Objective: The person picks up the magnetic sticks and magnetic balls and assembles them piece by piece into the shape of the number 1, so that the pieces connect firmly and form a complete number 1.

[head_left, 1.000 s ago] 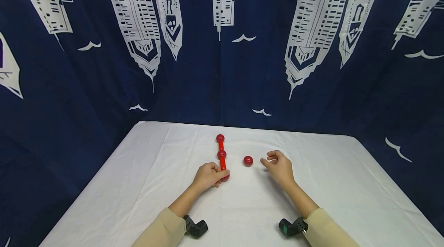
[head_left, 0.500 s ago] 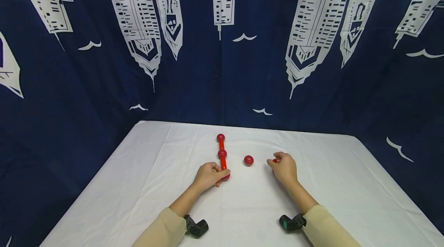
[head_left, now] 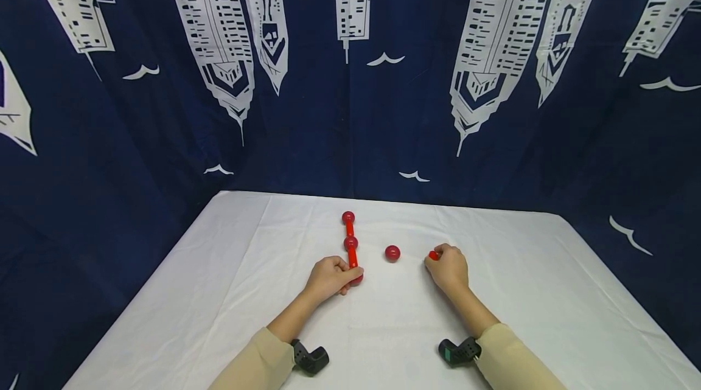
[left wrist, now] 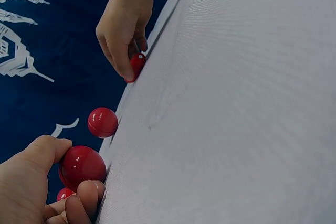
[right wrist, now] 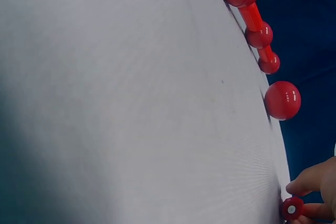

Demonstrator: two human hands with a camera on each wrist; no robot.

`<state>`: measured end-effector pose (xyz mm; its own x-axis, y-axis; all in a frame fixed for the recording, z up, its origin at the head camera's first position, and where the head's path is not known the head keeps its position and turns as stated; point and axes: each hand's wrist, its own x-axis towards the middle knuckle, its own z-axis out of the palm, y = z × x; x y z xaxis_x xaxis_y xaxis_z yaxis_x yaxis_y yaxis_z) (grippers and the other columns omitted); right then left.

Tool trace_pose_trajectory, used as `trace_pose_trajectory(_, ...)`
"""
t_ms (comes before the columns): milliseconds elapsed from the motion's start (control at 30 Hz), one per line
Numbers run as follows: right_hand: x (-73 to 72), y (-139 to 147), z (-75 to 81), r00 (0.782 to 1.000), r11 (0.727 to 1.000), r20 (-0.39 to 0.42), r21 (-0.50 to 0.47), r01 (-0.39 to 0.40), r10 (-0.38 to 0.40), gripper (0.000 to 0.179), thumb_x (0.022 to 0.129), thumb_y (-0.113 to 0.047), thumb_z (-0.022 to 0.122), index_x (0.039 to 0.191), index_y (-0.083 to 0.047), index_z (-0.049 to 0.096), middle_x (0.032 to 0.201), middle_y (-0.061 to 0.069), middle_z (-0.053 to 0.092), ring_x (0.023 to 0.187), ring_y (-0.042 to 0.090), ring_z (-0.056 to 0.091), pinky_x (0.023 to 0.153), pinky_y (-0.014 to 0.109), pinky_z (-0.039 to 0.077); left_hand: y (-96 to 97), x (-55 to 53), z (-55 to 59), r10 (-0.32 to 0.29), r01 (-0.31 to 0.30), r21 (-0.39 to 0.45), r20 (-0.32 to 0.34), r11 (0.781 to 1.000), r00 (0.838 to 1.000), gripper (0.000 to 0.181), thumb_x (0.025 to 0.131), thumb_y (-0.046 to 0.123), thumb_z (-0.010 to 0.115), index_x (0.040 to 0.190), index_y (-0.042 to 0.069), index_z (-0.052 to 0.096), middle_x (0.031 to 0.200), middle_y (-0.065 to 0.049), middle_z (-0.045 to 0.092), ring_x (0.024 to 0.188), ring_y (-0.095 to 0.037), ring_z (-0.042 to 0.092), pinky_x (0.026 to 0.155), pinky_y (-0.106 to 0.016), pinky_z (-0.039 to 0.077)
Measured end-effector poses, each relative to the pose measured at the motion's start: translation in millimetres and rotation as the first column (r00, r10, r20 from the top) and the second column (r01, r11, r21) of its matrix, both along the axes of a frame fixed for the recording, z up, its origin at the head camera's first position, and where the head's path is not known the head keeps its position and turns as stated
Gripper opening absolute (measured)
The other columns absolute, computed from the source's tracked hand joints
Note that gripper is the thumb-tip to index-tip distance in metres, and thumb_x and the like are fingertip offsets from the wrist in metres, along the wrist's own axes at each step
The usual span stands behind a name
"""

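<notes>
In the head view, my left hand (head_left: 327,277) grips the near ball of a straight chain of red balls joined by red rods (head_left: 352,256). The left wrist view shows thumb and fingers around that near ball (left wrist: 83,167). To the right of the chain, a loose red ball (head_left: 392,253) lies on the cloth, touched by neither hand. Farther right, my right hand (head_left: 450,269) pinches a short red rod (head_left: 433,255) between thumb and fingers. A pale round spot marks the end of this rod (right wrist: 292,209) in the right wrist view.
A white cloth (head_left: 394,329) covers the table, whose far edge runs behind the chain. Behind it hangs a dark blue curtain (head_left: 328,134) with white building prints. Dark wrist cameras (head_left: 310,359) sit at both sleeves.
My right hand has moved slightly right, away from the loose ball. Its spread fingers have closed on the red rod, which now shows between them. My left hand and the chain stay put.
</notes>
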<state>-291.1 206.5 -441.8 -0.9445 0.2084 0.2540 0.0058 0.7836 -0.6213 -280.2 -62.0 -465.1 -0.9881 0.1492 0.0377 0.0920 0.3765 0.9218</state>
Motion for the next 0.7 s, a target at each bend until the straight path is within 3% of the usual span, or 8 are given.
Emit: trace_pose_trajectory(700, -4.1, 4.3, -3.4, 0.997, 1.0, 0.078, -0.002, 0.016, -0.016, 0.029, 0.08, -0.011, 0.066, 0.099, 0.01, 0.061, 0.088, 0.021, 0.064, 0.08, 0.034, 0.06, 0.074, 0.046, 0.05, -0.1, 0.1, -0.1, 0.007, -0.007, -0.006, 0.0, 1.0, 1.0, 0.031, 0.084, 0.031, 0.077, 0.074, 0.007, 0.059, 0.052, 0.001, 0.054, 0.041, -0.009, 0.048, 0.042, -0.019, 0.034)
